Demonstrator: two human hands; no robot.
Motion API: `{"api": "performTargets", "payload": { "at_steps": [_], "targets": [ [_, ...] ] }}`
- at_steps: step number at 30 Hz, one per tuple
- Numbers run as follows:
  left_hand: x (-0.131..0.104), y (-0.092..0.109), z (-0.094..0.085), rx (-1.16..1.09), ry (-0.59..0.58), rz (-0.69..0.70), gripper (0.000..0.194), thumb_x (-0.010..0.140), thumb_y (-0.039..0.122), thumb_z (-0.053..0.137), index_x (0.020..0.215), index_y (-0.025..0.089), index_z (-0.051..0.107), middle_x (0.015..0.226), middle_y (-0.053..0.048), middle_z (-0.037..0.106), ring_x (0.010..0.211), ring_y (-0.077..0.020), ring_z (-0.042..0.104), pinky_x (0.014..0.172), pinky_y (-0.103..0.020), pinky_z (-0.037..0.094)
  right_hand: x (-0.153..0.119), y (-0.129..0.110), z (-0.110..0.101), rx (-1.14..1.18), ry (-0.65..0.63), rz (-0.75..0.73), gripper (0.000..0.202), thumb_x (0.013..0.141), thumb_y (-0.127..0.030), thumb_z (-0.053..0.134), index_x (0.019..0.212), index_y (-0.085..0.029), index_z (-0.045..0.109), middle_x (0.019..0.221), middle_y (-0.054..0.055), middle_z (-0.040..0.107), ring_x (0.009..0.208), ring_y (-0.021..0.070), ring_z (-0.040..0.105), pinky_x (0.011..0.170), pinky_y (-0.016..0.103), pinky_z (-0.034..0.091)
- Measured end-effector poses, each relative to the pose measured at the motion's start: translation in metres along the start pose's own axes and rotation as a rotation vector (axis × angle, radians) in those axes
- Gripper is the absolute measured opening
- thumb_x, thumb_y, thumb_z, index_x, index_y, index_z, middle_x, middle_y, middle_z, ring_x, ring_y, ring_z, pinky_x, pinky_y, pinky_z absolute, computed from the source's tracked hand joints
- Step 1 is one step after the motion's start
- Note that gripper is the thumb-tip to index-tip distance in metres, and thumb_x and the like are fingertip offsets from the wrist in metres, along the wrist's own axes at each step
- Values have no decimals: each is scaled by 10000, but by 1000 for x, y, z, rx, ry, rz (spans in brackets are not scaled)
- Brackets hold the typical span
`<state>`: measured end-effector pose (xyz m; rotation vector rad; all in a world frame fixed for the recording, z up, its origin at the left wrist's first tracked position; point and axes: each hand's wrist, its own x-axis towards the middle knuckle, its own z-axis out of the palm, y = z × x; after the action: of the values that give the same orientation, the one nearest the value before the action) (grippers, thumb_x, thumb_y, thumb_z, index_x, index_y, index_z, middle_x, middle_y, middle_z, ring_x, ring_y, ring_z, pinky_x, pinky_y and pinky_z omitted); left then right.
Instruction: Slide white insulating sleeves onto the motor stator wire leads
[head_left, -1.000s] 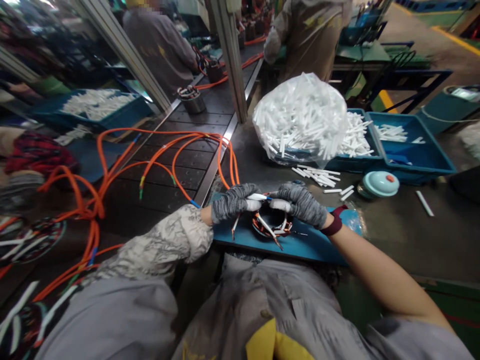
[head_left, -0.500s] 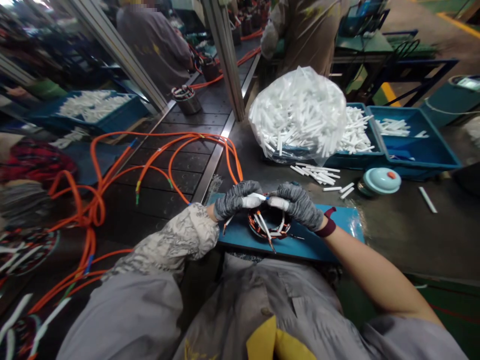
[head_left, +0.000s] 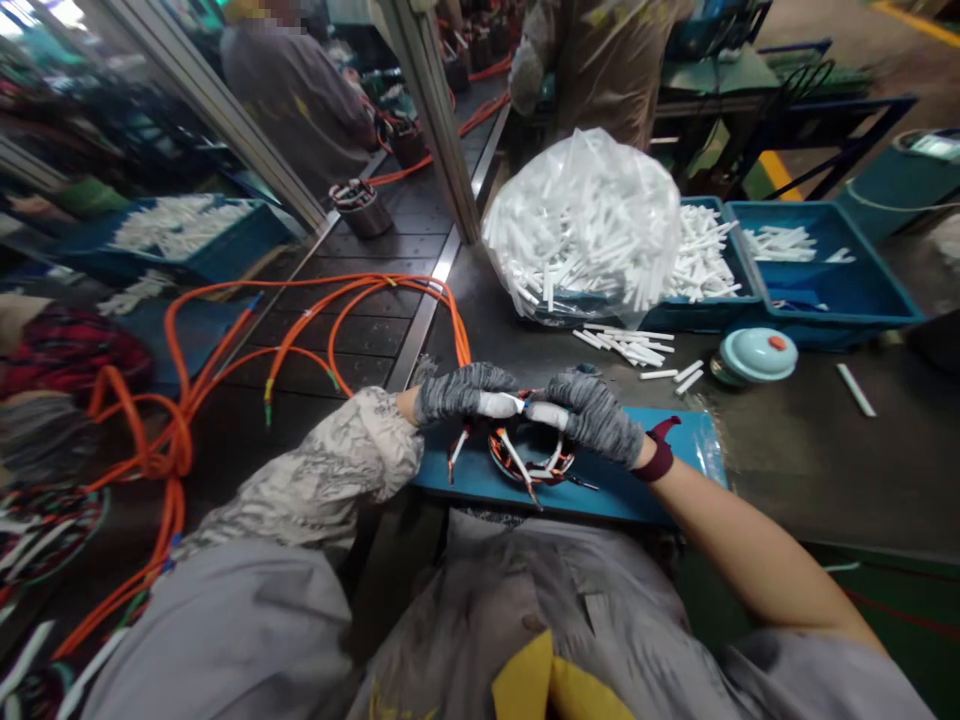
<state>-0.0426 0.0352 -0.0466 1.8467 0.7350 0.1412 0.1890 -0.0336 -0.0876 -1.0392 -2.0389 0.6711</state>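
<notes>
Left hand (head_left: 466,393): gloved, thumb and fingers pinching a white tube (head_left: 517,402) near the middle of the frame.
Right hand (head_left: 592,412): gloved, thumb and fingers drawn together, apparently pinching the blue wire end (head_left: 526,408) at the tube's tip; the contact is partly hidden.
Hands together: fingertips nearly meet, probably to keep tube and wire in line.
Wire ring (head_left: 538,475): just below the hands at centre, on the blue board (head_left: 630,490); the board likely keeps it off the dark bench (head_left: 787,470).
Orange cables (head_left: 459,335): loop from the left towards the left hand, leaving the right side free of them.
Loose tubes (head_left: 634,347): above right of the hands, seemingly placed within easy reach.
Plastic bag (head_left: 581,220): upper centre, full of similar tubes, beside the blue bins (head_left: 847,325).
</notes>
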Motion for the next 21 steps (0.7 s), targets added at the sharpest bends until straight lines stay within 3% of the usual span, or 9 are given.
{"api": "performTargets", "payload": {
  "at_steps": [3,8,11,16,21],
  "targets": [
    [-2,4,-3,91,-66,16,366,925,445,533,980,110,670,918,-64,683,862,-192,631,782,-288,513,0,-6,7,-176,-20,29,608,1017,-640,382,914,-192,781,719,55,658,687,177,532,705,327,359],
    [2,27,2,930,-65,-52,395,1035,415,412,970,116,662,894,-90,698,811,-202,620,794,-310,467,-3,-12,6,-466,11,58,482,1028,-552,434,1021,-220,783,807,76,681,821,229,573,841,392,358],
    [6,44,6,1182,-89,-130,434,1048,451,386,1000,136,681,884,-93,726,747,-204,634,712,-301,453,-12,-3,-8,-472,25,-25,505,994,-600,468,1008,-200,774,926,105,689,884,248,584,815,382,389],
    [26,51,14,1267,-157,44,390,1012,459,481,957,154,716,864,-110,749,768,-253,680,730,-350,467,-26,17,-19,-124,62,2,517,992,-626,461,939,-208,760,797,51,691,748,192,609,712,322,448],
    [47,40,34,1156,-133,286,363,976,485,559,922,164,719,710,-60,715,645,-208,648,671,-309,458,-27,22,-13,65,111,88,383,944,-580,613,928,-223,752,823,31,716,756,182,646,721,308,492]
  ]
}}
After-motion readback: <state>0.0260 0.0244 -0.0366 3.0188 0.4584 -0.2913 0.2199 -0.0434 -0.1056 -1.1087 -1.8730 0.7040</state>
